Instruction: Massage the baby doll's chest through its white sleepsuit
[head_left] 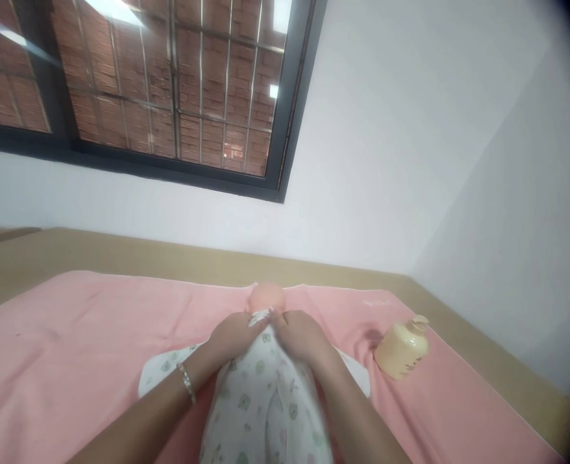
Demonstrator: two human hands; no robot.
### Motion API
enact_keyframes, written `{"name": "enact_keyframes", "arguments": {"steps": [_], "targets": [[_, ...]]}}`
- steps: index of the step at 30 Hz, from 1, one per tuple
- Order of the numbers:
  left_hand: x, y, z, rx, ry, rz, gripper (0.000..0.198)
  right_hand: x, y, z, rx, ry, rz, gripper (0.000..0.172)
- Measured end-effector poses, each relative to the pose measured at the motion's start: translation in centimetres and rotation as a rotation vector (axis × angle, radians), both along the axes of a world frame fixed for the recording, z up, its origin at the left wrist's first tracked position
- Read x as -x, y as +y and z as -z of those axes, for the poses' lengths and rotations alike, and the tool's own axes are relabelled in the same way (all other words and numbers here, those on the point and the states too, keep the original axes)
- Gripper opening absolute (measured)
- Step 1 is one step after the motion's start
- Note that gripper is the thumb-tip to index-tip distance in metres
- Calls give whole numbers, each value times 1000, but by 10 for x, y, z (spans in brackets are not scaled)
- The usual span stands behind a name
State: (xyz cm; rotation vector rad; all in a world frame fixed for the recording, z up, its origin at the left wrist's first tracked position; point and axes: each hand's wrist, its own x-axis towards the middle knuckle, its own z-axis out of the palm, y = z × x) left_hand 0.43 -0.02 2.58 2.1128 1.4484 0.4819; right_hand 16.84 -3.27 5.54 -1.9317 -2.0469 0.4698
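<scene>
A baby doll lies on its back on a pink towel point(72, 348), its bare head point(266, 298) pointing away from me. It wears a white printed garment point(260, 399) with small green figures. My left hand point(231, 336) and my right hand point(300, 335) rest side by side on the doll's chest just below the neck. The fingers of both hands are curled and pinch the garment's collar. A bracelet circles my left wrist point(186, 381).
A pale yellow pump bottle point(403, 349) lies tilted on the towel to the right of the doll. The towel covers a tan table point(502, 367) set in a corner of white walls. A dark-framed barred window point(169, 96) is above.
</scene>
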Motion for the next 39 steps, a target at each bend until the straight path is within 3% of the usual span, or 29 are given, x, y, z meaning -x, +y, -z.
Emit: {"name": "enact_keyframes", "arguments": {"steps": [6, 9, 13, 19, 26, 34, 39], "targets": [[-7, -16, -6, -245, 148, -24, 52, -12, 18, 18, 114, 100, 58, 83], [-2, -9, -8, -162, 101, -12, 60, -12, 11, 11, 78, 120, 19, 81], [9, 0, -12, 15, -46, 105, 62, -3, 2, 6, 4, 78, -16, 79], [2, -15, -14, -220, 133, 91, 46, -7, 16, 18, 91, 73, 60, 78], [4, -2, -12, -24, 35, 56, 54, 2, -16, -12, 28, 7, -5, 77], [-2, -22, -16, -245, 234, 74, 32, -6, 0, 0, 118, 75, 44, 79], [1, -11, -10, -147, 108, 67, 49, -3, -18, -15, 70, 71, -22, 79]]}}
